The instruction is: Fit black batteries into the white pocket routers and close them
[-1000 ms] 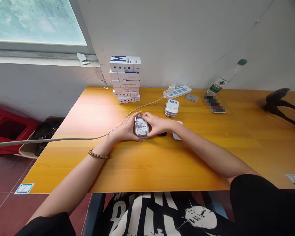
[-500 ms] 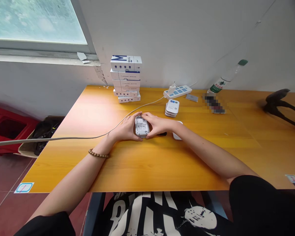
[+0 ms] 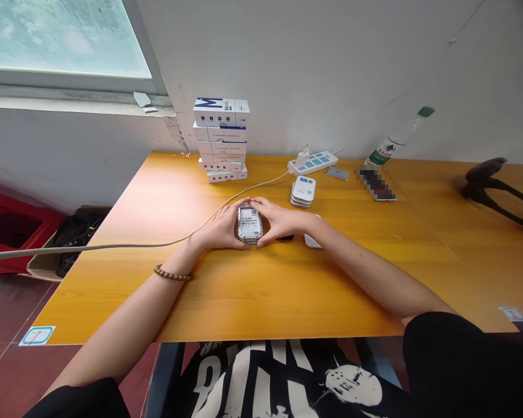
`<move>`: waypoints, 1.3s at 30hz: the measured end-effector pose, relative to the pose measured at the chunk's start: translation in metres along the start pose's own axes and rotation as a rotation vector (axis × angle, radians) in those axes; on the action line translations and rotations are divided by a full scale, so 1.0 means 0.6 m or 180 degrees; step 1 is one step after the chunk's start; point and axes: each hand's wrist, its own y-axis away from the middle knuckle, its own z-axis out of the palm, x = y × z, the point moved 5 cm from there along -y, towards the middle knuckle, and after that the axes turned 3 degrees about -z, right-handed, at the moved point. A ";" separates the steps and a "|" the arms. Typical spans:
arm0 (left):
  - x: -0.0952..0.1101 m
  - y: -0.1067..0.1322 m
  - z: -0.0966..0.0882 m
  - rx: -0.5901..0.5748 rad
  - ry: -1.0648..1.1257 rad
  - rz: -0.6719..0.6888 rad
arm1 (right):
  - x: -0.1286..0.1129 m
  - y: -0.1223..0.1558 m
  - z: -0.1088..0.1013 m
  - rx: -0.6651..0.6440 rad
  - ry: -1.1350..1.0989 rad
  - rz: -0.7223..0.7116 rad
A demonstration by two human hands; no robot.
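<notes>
A stack of small white rounded electronic devices point(image 3: 250, 224) sits on the table between my hands; a printed label with barcodes shows on the top one. My left hand point(image 3: 224, 227) curves around its left side, fingers at the far edge and thumb at the near corner. My right hand point(image 3: 275, 222) cups the right side the same way, its thumb by the near right corner. Just right of that hand lies a small black item point(image 3: 285, 237), mostly hidden. Under my right forearm a white rounded piece point(image 3: 312, 240) is partly covered.
Behind my hands stand a pile of similar white devices point(image 3: 303, 191) and a tower of white boxes point(image 3: 221, 133). A power strip point(image 3: 314, 162) has a plug and a cable point(image 3: 200, 227) crossing leftward. A bottle point(image 3: 386, 150), a grey card point(image 3: 337, 173) and a black stand point(image 3: 483, 183) are further right.
The stack between my hands sits slightly straighter, and its near edge shows less skew. Both hands stay around it. The whole view has shifted slightly.
</notes>
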 end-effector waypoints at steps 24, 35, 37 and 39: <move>-0.019 -0.002 0.001 -0.0102 -0.0085 -0.0180 | 0.080 0.224 -0.032 -0.0285 0.0652 0.1740; -0.015 -0.004 0.000 -0.0105 -0.0104 -0.0253 | 0.096 0.154 -0.214 0.0906 0.0847 0.1511; -0.016 -0.004 0.000 -0.0097 -0.0110 -0.0212 | 0.120 0.119 -0.212 0.0500 0.0909 0.1700; -0.020 -0.004 -0.001 -0.0102 -0.0056 -0.0142 | 0.140 0.092 -0.203 0.0218 0.0842 0.1722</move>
